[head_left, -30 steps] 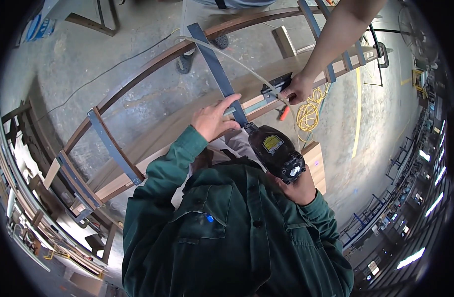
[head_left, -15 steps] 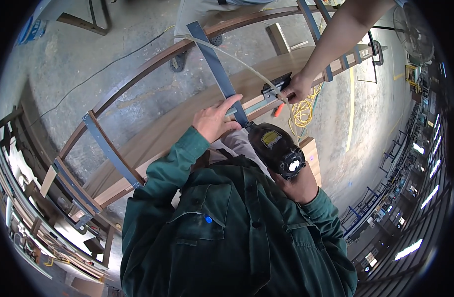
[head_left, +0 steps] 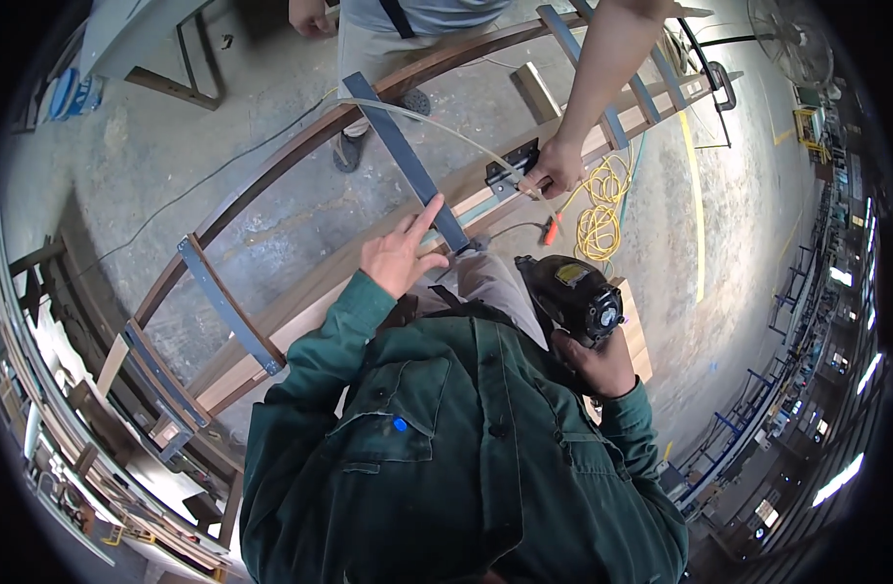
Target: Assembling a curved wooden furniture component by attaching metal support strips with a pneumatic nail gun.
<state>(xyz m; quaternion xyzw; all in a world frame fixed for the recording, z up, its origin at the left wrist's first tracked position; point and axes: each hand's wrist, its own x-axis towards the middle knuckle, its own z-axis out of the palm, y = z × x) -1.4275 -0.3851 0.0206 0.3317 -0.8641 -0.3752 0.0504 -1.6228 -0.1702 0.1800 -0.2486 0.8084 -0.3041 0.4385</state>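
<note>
While a long curved wooden frame [head_left: 271,209] ran across the concrete floor [head_left: 145,156], blue-grey metal bars [head_left: 227,307] crossed it at intervals. The left hand [head_left: 400,255] was spread open above the frame, index finger stretched out and its tip touching one of those crossbars [head_left: 408,161]; it held nothing. To its right, the right hand [head_left: 595,362] was closed around the grip of a black power drill [head_left: 568,297] held near the chest. Beyond the frame, another person's hand [head_left: 556,167] pinched a black bracket [head_left: 510,167] on the wood, with a yellow coiled cable [head_left: 602,216] lying on the floor just beside.
</note>
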